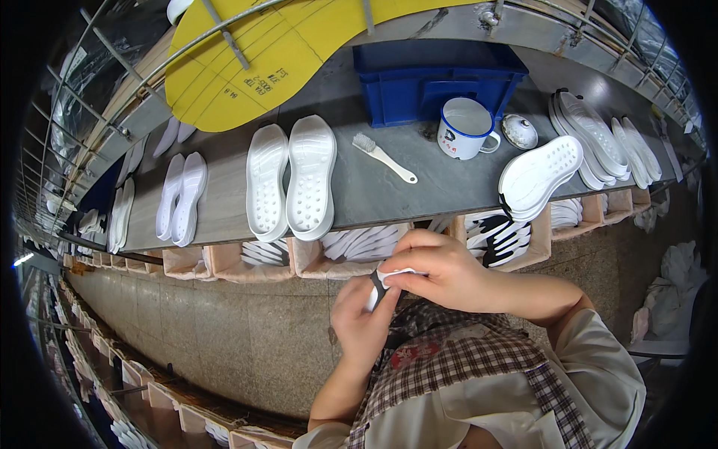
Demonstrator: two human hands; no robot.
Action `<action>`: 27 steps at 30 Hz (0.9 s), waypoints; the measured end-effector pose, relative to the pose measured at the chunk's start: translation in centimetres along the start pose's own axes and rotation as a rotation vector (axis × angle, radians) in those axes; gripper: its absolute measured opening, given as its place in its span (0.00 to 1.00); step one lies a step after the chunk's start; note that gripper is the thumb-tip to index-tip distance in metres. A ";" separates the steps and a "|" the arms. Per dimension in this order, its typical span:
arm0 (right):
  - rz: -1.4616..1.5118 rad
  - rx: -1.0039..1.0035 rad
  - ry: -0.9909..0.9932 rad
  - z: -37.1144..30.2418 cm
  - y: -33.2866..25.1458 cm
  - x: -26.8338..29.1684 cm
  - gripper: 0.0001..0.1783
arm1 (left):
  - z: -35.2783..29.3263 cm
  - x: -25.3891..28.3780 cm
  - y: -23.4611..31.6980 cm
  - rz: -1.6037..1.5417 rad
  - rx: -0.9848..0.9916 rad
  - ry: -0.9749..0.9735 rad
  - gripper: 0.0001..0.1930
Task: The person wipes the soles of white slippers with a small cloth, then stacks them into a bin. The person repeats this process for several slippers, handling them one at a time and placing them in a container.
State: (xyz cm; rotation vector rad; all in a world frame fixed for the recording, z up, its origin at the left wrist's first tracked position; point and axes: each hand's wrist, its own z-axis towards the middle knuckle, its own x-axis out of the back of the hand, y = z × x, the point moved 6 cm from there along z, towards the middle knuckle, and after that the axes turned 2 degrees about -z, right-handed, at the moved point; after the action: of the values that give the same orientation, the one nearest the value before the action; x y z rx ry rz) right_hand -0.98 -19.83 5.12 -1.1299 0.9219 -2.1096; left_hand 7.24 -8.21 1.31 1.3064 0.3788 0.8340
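White mug (459,144) beside blue crate (393,101)

The small white-and-dark piece (378,281) you hold looks smooth & matt, like rubber or foam. Your long white moulded soles (310,179): matt plastic/foam, w/ rough, dimpled insides. Round white blue-rimmed mug (458,142): glossy enamel. Oblong blue box (400,97): smooth plastic, slight sheen. Slim white brush (393,162): smooth plastic-looking hndl, rough bristles. Flat yellow curved sheet (224,75): smooth, matt, card or plastic, can't tell. Grey worktop (449,191): smooth, faint sheen. Your brown-and-white checked apron (456,367): matt woven cloth.
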 end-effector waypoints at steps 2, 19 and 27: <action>0.017 -0.038 0.058 0.1 0.3 0.1 0.08 | 0.0 0.3 0.4 0.059 -0.011 -0.019 0.09; 0.024 0.036 0.048 0.1 -0.3 -0.1 0.07 | 0.0 0.0 0.8 0.098 -0.050 -0.046 0.09; 0.069 0.028 0.045 0.1 -0.7 0.1 0.06 | 0.0 0.1 1.3 0.102 -0.079 -0.034 0.08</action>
State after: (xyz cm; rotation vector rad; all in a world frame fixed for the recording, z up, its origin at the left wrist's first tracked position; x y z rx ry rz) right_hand -1.03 -19.57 5.76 -1.0261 0.9359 -2.0928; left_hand 6.92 -8.11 2.54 1.2732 0.2517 0.9024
